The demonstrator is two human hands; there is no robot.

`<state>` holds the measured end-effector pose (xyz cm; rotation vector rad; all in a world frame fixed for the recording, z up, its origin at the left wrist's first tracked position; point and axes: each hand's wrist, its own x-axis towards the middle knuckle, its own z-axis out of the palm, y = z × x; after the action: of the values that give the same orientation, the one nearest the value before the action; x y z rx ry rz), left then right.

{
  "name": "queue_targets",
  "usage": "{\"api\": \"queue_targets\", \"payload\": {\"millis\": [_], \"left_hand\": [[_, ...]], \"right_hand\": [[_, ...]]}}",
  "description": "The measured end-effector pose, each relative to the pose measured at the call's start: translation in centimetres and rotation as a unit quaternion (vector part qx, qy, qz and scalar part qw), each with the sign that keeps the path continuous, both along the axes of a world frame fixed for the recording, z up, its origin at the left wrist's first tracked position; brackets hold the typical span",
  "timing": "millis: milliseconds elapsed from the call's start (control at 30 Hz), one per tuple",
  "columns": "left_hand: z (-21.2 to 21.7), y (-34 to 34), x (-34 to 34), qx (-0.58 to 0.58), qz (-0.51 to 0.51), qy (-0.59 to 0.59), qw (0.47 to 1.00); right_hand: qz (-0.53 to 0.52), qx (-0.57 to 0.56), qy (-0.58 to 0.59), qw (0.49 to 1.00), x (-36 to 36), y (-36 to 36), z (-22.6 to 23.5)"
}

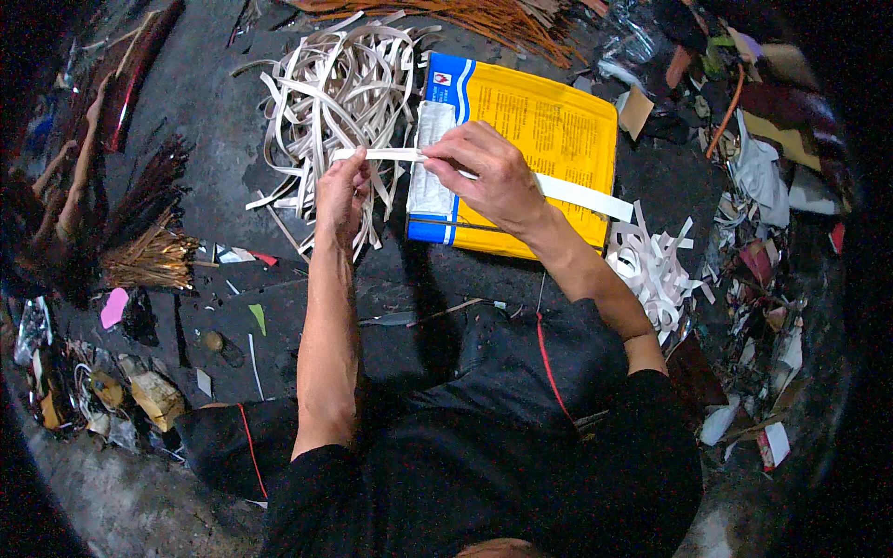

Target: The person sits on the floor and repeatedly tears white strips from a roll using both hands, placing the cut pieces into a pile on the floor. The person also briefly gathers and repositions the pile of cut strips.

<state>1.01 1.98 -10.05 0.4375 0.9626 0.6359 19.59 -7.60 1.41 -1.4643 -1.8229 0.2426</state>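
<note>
A narrow white strip (394, 154) stretches between my hands in front of me. My left hand (342, 191) pinches its left end between thumb and fingers. The strip's other end sits in the closed fingers of my right hand (488, 174). Below my right hand lies a yellow and blue printed container (569, 121), flat, with a worn pale patch (433, 191) on its left side. A wider white band (586, 197) runs out from behind my right wrist across the container's lower right. Beyond my left hand is a tangled heap of off-white strips (344, 84).
Curled white scraps (646, 270) are piled by my right forearm. Mixed waste (763, 177) covers the right side. Dark bristly twigs (153, 209) and brown stems (88, 177) lie left, orange-brown strands (465, 14) at the far edge. Crumpled packaging (156, 398) sits lower left.
</note>
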Motion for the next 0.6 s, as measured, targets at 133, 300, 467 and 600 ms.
{"api": "queue_targets", "payload": {"millis": [133,300,467,600], "left_hand": [[0.9,-1.2,0.4,-0.173,0.11,-0.245,0.947],[7.1,-4.7,2.9,0.09,-0.002,0.004,0.996],[8.1,-4.5,3.1,0.071,-0.007,0.026,0.997],[5.5,-3.6,2.5,0.048,0.01,-0.027,0.998]], "right_hand": [[-0.005,-0.001,-0.009,1.0,0.0,0.3,0.1],[-0.006,0.012,-0.025,1.0,0.0,0.1,0.4],[0.012,0.013,-0.018,1.0,0.2,0.1,0.2],[0.016,0.02,-0.013,1.0,0.4,0.1,-0.2]]}}
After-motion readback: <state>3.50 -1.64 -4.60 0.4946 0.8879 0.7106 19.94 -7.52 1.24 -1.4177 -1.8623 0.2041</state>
